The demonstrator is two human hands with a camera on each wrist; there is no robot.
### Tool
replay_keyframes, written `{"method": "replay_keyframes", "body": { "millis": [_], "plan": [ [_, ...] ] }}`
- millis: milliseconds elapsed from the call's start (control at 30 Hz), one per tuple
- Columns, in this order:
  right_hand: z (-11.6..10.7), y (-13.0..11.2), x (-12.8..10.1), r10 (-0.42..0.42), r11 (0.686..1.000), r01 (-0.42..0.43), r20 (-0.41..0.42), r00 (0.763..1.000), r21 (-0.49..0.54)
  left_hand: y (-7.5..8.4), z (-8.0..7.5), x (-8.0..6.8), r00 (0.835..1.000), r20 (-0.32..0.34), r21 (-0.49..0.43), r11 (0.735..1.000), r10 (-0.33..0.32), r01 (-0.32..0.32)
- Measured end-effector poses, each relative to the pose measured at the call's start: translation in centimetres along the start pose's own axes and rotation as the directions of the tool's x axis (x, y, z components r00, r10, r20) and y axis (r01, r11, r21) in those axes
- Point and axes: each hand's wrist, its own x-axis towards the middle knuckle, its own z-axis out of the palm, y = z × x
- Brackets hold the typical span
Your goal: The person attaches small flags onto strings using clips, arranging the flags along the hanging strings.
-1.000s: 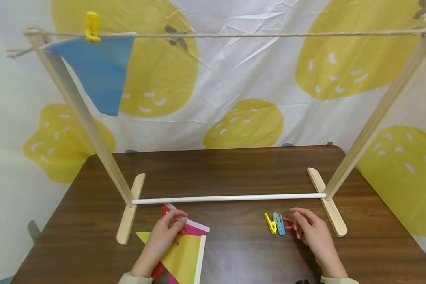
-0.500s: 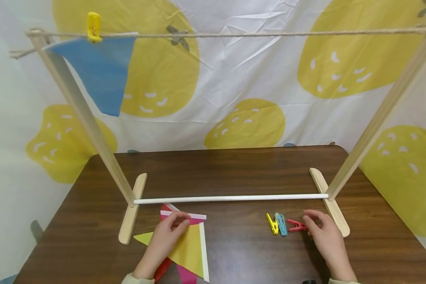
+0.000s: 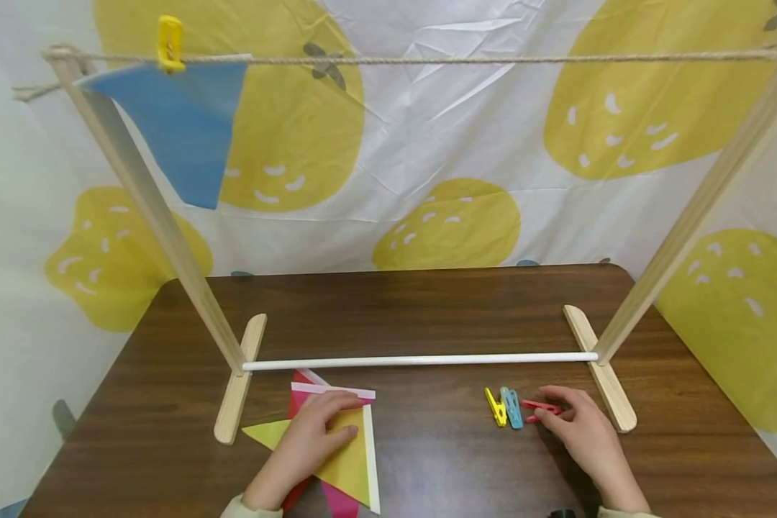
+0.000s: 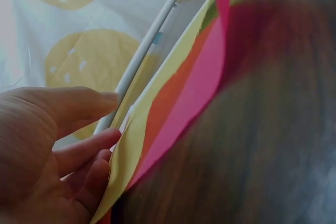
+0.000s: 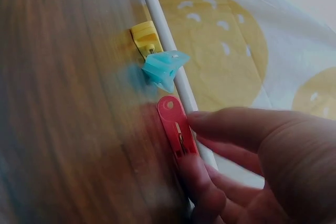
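- Head view shows our right hand pinching the red clothespin on the brown table, just beside the blue clothespin and yellow clothespin.
- Our left hand rests on the yellow pennant, fingers lightly curled at its edge above the pink pennant.
- We judge this the pick-up step; next, lifting both toward the rope beside the hung blue pennant.

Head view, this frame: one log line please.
left hand: lifting yellow paper pennant | right hand: pinching red plastic clothespin | blue paper pennant: pegged on rope
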Motion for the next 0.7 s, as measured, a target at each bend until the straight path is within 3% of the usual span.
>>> {"method": "replay_keyframes", "body": {
  "millis": [200, 333, 500, 700],
  "plan": [
    [0.21, -0.13, -0.16, -0.099, 0.995, 0.098, 0.052, 0.994, 0.030, 0.41, 0.38, -0.07, 0.999, 0.029, 0.050, 0.999, 0.012, -0.013],
    [0.29, -0.30, -0.14, -0.143, 0.990, 0.142, 0.073, 0.987, 0.010, 0.66, 0.53, -0.12, 0.998, 0.055, 0.140, 0.990, 0.021, -0.028],
    [0.22, -0.28, -0.25, -0.155, 0.987, 0.158, 0.071, 0.985, -0.031, 1.00, 0.74, -0.19, 0.995, 0.103, 0.215, 0.976, 0.014, -0.036],
    [0.28, -0.42, -0.14, -0.131, 0.989, 0.136, 0.082, 0.988, -0.055, 0.92, 0.77, -0.30, 0.997, 0.076, 0.240, 0.970, 0.032, -0.050]
  ]
}}
